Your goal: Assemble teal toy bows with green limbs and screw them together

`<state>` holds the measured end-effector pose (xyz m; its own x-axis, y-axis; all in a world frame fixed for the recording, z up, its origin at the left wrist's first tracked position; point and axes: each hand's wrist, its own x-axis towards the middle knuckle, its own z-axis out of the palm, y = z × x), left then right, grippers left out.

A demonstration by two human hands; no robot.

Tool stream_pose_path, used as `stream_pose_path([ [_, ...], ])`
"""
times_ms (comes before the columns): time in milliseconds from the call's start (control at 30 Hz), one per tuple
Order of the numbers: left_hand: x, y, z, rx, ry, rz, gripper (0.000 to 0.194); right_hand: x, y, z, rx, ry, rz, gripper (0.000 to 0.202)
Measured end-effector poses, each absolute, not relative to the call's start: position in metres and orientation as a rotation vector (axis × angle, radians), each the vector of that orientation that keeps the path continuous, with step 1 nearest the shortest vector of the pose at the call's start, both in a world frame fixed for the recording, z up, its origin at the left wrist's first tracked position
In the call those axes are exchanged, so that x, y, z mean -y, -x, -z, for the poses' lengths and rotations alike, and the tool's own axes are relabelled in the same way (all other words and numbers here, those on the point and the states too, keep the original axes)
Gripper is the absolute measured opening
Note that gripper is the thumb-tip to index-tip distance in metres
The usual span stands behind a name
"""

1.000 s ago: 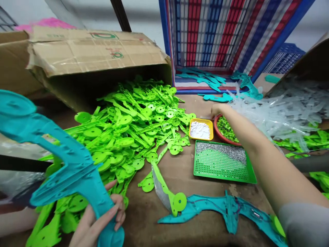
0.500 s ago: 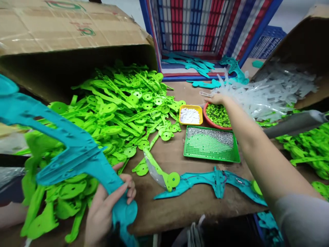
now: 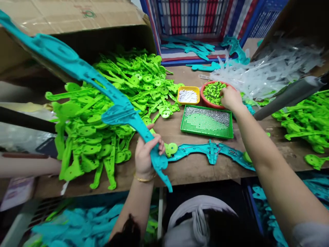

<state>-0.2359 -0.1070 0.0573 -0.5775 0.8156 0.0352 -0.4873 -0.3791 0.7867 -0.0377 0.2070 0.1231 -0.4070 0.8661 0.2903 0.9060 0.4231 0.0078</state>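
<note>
Left hand [image 3: 147, 152]: closed round the lower part of a blue frame [image 3: 120, 116], raised beside the green pile [image 3: 87, 130]; a loose wrist could knock the pile.
Right hand [image 3: 230, 97]: in the red bowl [image 3: 214, 105], at green bits [image 3: 212, 92]; whether it pinches any, I cannot tell.
Tray [image 3: 203, 128]: near; a dragging forearm may tip it.

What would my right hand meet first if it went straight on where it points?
Most likely the small green pieces in the red bowl; your right hand is right over that bowl, though contact is unclear.
</note>
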Motion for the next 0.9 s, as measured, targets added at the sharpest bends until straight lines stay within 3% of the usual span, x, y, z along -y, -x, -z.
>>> stream_pose_path([
  [167,0.088,0.211,-0.062,-0.841,-0.542,-2.056,0.046,-0.135,0.035,-0.128,2.073,1.043,-0.083,0.020],
  [300,0.079,0.194,-0.065,-0.713,-0.443,-2.037,0.025,-0.023,0.031,-0.101,2.116,0.612,-0.822,0.011],
  [433,0.077,0.184,-0.063,-0.625,-0.415,-2.037,0.029,0.042,0.022,-0.067,2.012,0.588,-1.299,0.012],
  [900,0.082,0.169,-0.054,-0.572,-0.442,-2.043,0.028,0.053,0.023,-0.051,2.066,0.407,-1.217,0.014],
])
